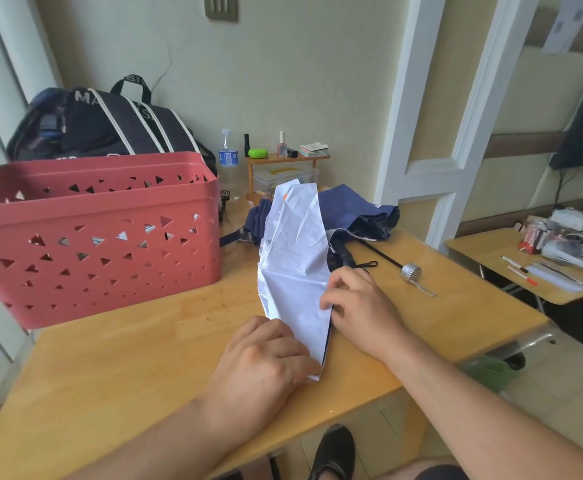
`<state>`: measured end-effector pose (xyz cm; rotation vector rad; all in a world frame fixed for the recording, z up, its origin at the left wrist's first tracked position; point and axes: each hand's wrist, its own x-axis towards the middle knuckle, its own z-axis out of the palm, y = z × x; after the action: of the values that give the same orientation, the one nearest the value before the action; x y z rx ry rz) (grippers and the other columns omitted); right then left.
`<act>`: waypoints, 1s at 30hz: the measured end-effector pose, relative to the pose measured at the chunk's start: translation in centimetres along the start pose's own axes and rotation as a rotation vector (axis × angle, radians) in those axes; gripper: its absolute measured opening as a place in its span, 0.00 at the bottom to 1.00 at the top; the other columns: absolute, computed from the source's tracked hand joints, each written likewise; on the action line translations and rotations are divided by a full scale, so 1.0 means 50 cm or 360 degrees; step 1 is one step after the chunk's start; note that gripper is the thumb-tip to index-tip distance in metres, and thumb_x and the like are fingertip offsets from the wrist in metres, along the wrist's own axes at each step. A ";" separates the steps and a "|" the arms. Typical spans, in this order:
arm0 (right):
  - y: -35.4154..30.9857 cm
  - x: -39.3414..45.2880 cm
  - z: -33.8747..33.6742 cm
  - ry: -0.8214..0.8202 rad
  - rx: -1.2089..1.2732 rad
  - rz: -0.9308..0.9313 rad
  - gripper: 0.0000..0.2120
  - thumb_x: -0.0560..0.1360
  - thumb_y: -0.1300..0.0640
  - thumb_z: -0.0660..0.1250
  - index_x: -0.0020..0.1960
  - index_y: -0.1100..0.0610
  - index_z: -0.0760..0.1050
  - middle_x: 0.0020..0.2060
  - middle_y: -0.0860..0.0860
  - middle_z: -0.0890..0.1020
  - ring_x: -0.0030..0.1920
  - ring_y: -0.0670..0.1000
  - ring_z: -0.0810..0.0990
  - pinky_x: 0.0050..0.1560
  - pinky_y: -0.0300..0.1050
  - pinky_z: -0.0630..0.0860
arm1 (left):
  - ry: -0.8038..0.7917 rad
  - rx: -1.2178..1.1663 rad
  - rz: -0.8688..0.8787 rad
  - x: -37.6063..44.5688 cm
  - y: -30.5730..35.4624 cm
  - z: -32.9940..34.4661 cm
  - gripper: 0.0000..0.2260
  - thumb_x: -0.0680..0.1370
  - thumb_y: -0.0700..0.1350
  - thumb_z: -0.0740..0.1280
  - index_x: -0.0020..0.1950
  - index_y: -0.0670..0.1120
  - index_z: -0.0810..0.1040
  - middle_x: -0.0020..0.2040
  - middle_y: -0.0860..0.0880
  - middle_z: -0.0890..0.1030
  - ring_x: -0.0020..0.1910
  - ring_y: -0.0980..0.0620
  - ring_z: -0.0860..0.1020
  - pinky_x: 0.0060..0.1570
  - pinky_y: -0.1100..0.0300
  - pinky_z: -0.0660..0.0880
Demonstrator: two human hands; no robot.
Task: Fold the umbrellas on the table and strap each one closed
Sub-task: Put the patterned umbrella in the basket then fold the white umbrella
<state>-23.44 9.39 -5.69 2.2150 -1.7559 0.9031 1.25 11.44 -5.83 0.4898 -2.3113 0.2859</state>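
A white umbrella (295, 258) lies lengthwise on the wooden table (127, 358), its canopy gathered into flat folds. My left hand (266, 362) grips its near end, fingers curled over the fabric. My right hand (356, 303) pinches the right edge of the canopy midway along. Behind it lies a navy blue umbrella (356, 211), loosely collapsed, with its black shaft and silver handle (410, 271) pointing right. A black handle with a wrist loop (349, 259) shows beside the white canopy.
A red perforated basket (92, 237) stands at the left of the table, a black bag (110, 126) behind it. A water bottle (228, 157) and a small wooden shelf (283, 164) with small items stand at the back. A second table (525, 265) with clutter is at right.
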 end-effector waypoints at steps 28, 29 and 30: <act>-0.003 0.001 -0.002 -0.0021 0.0015 0.0119 0.12 0.68 0.66 0.68 0.43 0.49 0.76 0.40 0.40 0.71 0.40 0.52 0.75 0.33 0.52 0.76 | -0.0208 -0.1185 -0.2036 0.097 -0.071 -0.002 0.26 0.75 0.59 0.76 0.65 0.52 0.68 0.51 0.49 0.84 0.48 0.50 0.84 0.49 0.53 0.80; -0.004 0.001 -0.004 -0.0024 0.0017 0.0123 0.12 0.69 0.66 0.68 0.43 0.49 0.77 0.40 0.40 0.70 0.40 0.51 0.74 0.33 0.52 0.76 | -0.0225 -0.1141 -0.2033 0.102 -0.074 0.001 0.28 0.73 0.59 0.78 0.64 0.52 0.67 0.51 0.50 0.84 0.48 0.51 0.83 0.49 0.53 0.80; -0.006 0.000 -0.005 -0.0024 0.0017 0.0123 0.12 0.69 0.66 0.68 0.43 0.49 0.77 0.39 0.40 0.70 0.40 0.51 0.74 0.33 0.52 0.75 | -0.0240 -0.1099 -0.2025 0.107 -0.075 0.003 0.29 0.72 0.59 0.79 0.64 0.52 0.67 0.50 0.50 0.84 0.49 0.52 0.83 0.49 0.53 0.80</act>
<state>-23.25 9.58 -5.42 2.1796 -1.8597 0.9157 -0.72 6.61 -1.88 1.4499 -1.6208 -1.1206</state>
